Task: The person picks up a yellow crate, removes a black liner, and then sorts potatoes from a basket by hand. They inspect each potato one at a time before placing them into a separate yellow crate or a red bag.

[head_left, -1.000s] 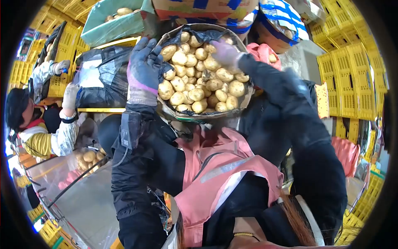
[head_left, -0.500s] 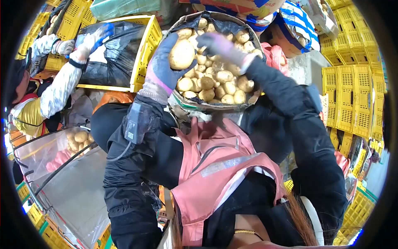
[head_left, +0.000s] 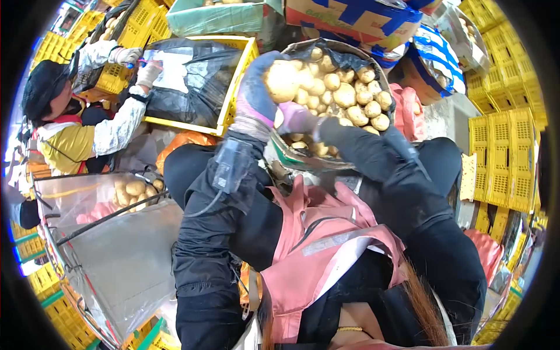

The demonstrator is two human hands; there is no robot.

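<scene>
Item: large potato (head_left: 281, 80), in the left hand (head_left: 255, 87), at the left edge of the round box (head_left: 286, 156). Left hand: curled around it. Right hand (head_left: 298, 118): just below, blurred; I cannot tell its grip. Handling, I judge: firm, fairly weighty, apt to slip, skin easily scuffed; best held about the broad middle. Box contents: loose potatoes (head_left: 345, 95), heaped on one another.

Pink apron (head_left: 294, 291) at five o'clock, black sleeves (head_left: 210, 256), grey-and-purple gloves (head_left: 256, 87) at twelve, cabled box (head_left: 230, 166) on left sleeve
</scene>
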